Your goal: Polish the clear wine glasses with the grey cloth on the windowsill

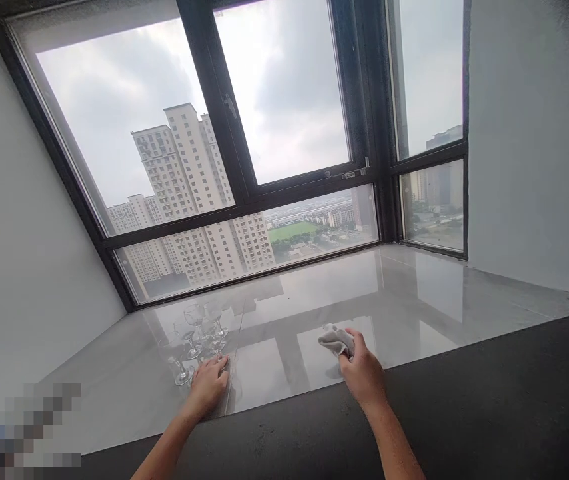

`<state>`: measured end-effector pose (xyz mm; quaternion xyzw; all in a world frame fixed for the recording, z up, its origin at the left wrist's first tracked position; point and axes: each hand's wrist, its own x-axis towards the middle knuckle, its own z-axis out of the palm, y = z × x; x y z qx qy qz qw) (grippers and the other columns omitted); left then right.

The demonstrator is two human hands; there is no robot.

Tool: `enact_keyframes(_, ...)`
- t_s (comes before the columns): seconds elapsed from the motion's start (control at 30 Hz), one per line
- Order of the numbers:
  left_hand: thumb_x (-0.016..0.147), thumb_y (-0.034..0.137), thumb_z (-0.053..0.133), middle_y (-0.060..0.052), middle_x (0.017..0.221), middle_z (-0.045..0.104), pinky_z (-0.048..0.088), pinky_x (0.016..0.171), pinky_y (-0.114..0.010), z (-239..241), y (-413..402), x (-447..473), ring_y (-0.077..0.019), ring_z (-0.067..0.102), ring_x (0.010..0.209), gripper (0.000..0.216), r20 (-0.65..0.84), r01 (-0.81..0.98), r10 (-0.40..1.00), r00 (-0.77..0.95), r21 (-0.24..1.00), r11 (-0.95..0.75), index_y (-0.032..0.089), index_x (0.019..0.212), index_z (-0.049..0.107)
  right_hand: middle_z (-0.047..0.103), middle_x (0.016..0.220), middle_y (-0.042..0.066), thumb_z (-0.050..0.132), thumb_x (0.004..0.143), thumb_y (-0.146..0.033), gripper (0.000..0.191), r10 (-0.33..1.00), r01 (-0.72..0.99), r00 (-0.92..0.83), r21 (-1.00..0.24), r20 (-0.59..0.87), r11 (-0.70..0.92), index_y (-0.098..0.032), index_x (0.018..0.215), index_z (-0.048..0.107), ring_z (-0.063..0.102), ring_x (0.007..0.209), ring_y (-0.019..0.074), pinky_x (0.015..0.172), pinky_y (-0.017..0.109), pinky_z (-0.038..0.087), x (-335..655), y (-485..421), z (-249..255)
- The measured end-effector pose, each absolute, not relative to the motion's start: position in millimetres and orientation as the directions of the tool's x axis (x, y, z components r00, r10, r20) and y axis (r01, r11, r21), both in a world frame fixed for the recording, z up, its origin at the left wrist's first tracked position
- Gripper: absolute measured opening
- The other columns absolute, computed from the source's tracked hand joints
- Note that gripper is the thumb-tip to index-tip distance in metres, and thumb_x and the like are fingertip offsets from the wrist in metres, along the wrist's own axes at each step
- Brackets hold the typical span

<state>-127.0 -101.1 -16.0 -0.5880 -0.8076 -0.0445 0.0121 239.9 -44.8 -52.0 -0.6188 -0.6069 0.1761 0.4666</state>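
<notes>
A crumpled whitish-grey cloth point(335, 340) is pinched in my right hand point(364, 370), just above the glossy sill point(309, 320). Whether the cloth touches the surface I cannot tell. My left hand point(209, 383) lies on the sill near its front edge, fingers stretched out and holding nothing that I can see. Right beside it, on its far left side, several clear stemmed wine glasses point(194, 330) stand upright in a close cluster. Their outlines partly overlap, and my left hand is very close to the nearest glass point(181, 370).
A dark-framed window point(249, 197) with handles rises behind the sill, with tall buildings point(184, 160) outside. Pale walls point(529, 147) close in both sides. The sill's front drops to a dark vertical face point(489, 407). A pixelated patch point(24, 433) covers the lower left.
</notes>
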Motion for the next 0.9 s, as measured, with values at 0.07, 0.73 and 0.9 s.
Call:
enact_keyframes(0.07, 0.085, 0.021, 0.039, -0.007, 0.153, 0.045, 0.026, 0.119, -0.039, -16, -97, -109, -0.0229, 0.040, 0.142, 0.058, 0.076, 0.980, 0.979, -0.187, 0.086, 0.181, 0.020, 0.141, 0.055, 0.072, 0.104, 0.009, 0.045, 0.088, -0.026, 0.044, 0.921, 0.584, 0.197, -0.795, 0.337, 0.166, -0.023, 0.131, 0.048, 0.067, 0.087, 0.0257, 0.063, 0.028, 0.038, 240, -46, -51)
enact_keyframes(0.73, 0.086, 0.017, 0.051, -0.004, 0.109, 0.074, 0.047, 0.098, -0.033, -21, -56, 0, -0.0207, 0.062, 0.107, 0.029, 0.424, 0.907, 0.894, 0.146, 0.303, -0.292, 0.025, 0.097, 0.077, 0.070, 0.096, 0.009, 0.069, 0.067, -0.040, 0.051, 0.925, -0.310, 0.371, -0.928, 0.083, 0.208, -0.016, 0.111, 0.059, 0.065, 0.085, 0.0224, 0.076, 0.033, 0.050, 251, -47, -26)
enact_keyframes(0.9, 0.082, 0.010, 0.050, -0.005, 0.100, 0.074, 0.050, 0.091, -0.034, -19, -56, 0, -0.0215, 0.060, 0.102, 0.028, 0.488, 0.875, 0.850, 0.197, 0.304, -0.377, 0.022, 0.086, 0.075, 0.066, 0.088, 0.003, 0.072, 0.065, -0.038, 0.047, 0.950, -0.475, 0.309, -0.858, 0.046, 0.196, -0.017, 0.106, 0.061, 0.061, 0.079, 0.0181, 0.073, 0.029, 0.050, 254, -53, -13)
